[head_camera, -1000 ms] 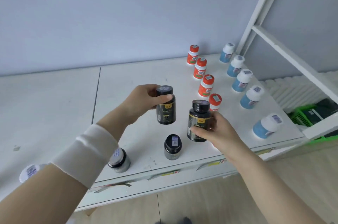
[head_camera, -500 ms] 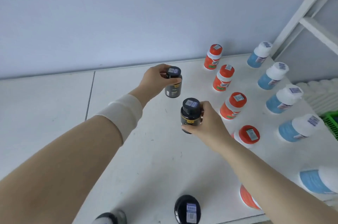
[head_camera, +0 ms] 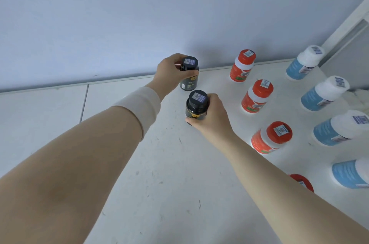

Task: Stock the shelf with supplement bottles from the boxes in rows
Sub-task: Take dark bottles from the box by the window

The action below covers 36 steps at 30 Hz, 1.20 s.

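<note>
My left hand (head_camera: 170,73) grips a black supplement bottle (head_camera: 189,73) near the back wall, its base at the white shelf (head_camera: 169,174). My right hand (head_camera: 211,118) holds a second black bottle (head_camera: 196,106) just in front of the first, upright and low over the shelf surface. Both bottles have black caps with barcode stickers. To the right stands a row of orange bottles (head_camera: 257,96) with red caps, and beyond it a row of blue bottles (head_camera: 323,94) with white caps.
The pale wall (head_camera: 159,14) closes the shelf at the back. A white shelf upright (head_camera: 347,24) rises at the far right. A seam (head_camera: 84,102) splits the shelf boards on the left. My right forearm partly hides one orange bottle (head_camera: 301,182).
Both hands have carried the black bottles farther back toward the wall and lower onto the shelf. The view has moved closer, so the front black bottles have left the frame.
</note>
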Each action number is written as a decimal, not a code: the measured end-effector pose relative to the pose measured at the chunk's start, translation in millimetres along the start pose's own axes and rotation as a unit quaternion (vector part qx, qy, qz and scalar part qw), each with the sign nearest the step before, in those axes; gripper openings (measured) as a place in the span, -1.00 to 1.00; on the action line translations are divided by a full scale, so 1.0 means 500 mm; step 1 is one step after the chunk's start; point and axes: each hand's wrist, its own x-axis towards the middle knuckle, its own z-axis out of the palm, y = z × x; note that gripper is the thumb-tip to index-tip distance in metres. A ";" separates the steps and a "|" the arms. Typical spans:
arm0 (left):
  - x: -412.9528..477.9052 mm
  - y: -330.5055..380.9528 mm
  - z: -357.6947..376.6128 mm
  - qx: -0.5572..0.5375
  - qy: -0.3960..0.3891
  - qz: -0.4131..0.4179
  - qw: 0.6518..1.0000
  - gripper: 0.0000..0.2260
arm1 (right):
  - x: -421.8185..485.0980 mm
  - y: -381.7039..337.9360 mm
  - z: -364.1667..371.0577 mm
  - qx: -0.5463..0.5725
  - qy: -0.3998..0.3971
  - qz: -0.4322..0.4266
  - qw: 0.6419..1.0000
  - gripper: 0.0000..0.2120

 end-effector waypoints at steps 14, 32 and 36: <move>0.004 -0.040 0.018 -0.005 0.013 0.010 1.000 -0.61 | 0.004 0.037 0.028 0.022 -0.010 -0.026 0.999 -0.46; -0.360 0.082 -0.224 0.533 -0.002 0.071 0.843 -0.30 | -0.179 -0.150 -0.134 -0.246 -0.024 -0.181 0.952 -0.23; -0.541 0.099 -0.274 0.585 0.019 0.044 0.810 -0.32 | -0.300 -0.222 -0.113 -0.336 -0.062 -0.252 0.906 -0.24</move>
